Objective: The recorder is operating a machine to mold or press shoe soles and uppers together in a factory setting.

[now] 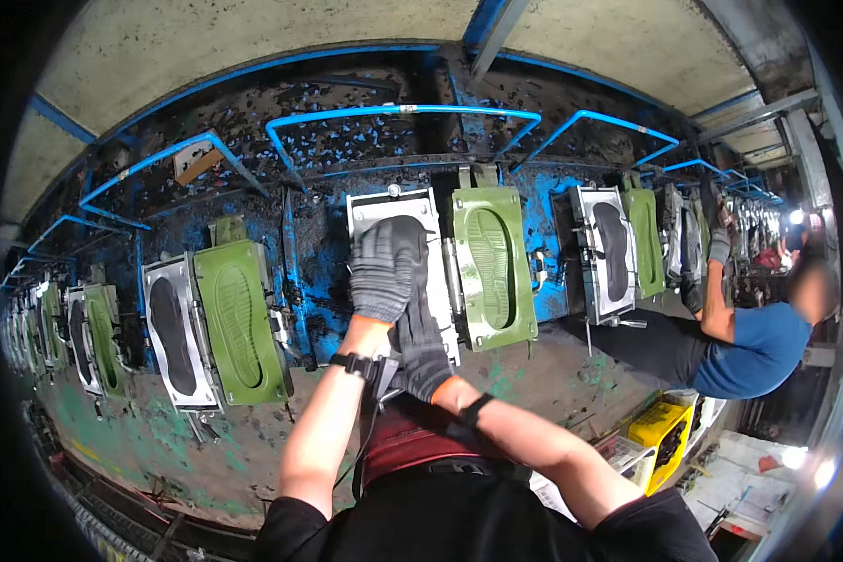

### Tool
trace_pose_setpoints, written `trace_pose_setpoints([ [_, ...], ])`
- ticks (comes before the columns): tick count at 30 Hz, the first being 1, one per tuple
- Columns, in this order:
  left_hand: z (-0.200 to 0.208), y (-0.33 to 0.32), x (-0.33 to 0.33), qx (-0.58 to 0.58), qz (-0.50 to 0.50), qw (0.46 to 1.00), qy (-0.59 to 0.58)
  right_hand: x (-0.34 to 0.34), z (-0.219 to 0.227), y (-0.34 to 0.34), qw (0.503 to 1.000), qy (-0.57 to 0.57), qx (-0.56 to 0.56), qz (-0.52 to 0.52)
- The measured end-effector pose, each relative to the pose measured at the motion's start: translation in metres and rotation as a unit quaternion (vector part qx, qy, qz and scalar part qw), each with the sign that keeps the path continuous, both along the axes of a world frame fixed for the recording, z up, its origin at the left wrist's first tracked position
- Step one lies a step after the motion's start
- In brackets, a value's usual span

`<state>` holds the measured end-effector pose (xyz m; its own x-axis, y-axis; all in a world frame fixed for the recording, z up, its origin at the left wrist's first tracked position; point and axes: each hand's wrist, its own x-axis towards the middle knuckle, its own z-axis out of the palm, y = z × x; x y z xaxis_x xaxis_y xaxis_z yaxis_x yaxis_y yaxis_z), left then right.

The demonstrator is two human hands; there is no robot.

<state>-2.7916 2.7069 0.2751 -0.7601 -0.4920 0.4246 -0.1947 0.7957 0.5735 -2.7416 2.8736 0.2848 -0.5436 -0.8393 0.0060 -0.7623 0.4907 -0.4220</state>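
Before me a silver mould half (365, 204) holds a black shoe sole (412, 229), mostly covered by my hands. My left hand (381, 279), in a grey knitted glove, lies on the sole's upper left part with its fingers laid out along it. Lower down, my right hand (425, 354), gloved alike, rests on the sole with fingers stretched upward. Neither hand visibly lifts the sole. Hinged on the right is the green mould half (525, 281), swung open, with a sole-shaped hollow (490, 267) in it.
Another opened mould with a green half (276, 365) stands at left, and one with a silver half (584, 201) at right. Blue tube frames (403, 110) rise behind. A person in a blue shirt (763, 351) works at right, near a yellow crate (660, 429).
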Motion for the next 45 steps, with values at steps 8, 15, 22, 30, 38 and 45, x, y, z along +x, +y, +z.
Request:
trace_pose_setpoints([
  [8, -0.034, 0.008, -0.016, -0.098, -0.108, 0.983, -0.107, 0.012, -0.009, 0.06, 0.99, -0.14, 0.011, 0.015],
  [15, -0.021, 0.054, -0.023, -0.175, -0.136, 0.94, -0.26, -0.01, 0.0, 0.071, 0.981, -0.183, 0.06, 0.023],
  [22, 0.006, 0.07, -0.028, -0.158, -0.108, 0.916, -0.352, 0.004, 0.001, 0.079, 0.968, -0.22, 0.113, 0.047],
  [30, 0.001, 0.061, -0.021, -0.123, -0.085, 0.942, -0.3, 0.012, -0.004, 0.079, 0.858, -0.469, 0.208, 0.02],
  [38, -0.05, -0.023, -0.026, -0.046, -0.002, 0.984, -0.172, 0.016, -0.031, 0.079, 0.884, -0.226, 0.401, 0.075],
  [45, -0.193, -0.095, 0.058, 0.759, 0.239, 0.585, -0.159, 0.057, -0.039, 0.1, 0.978, -0.11, 0.177, -0.008],
])
